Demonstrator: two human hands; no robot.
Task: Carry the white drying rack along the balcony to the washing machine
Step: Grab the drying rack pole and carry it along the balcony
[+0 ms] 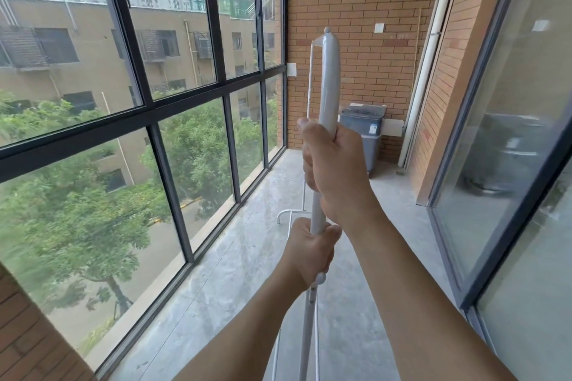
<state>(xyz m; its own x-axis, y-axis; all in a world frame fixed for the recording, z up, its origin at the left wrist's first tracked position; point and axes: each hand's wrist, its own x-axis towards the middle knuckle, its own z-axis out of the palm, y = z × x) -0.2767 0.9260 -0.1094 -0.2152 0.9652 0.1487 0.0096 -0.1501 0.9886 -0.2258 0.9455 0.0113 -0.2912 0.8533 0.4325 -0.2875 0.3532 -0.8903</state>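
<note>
The white drying rack stands upright right in front of me, its thick top bar pointing away toward the far wall. My right hand is closed around that bar, higher up. Lower down, my left hand grips the thinner white post. One of the rack's feet shows just above the concrete floor, and its lower tubes run down out of view. The grey washing machine sits at the far end of the balcony against the brick wall, partly hidden behind the rack.
Tall black-framed windows line the left side. A glass sliding door and a brick pillar line the right. The concrete floor runs as a narrow lane toward the far brick wall. A white pipe stands in the corner.
</note>
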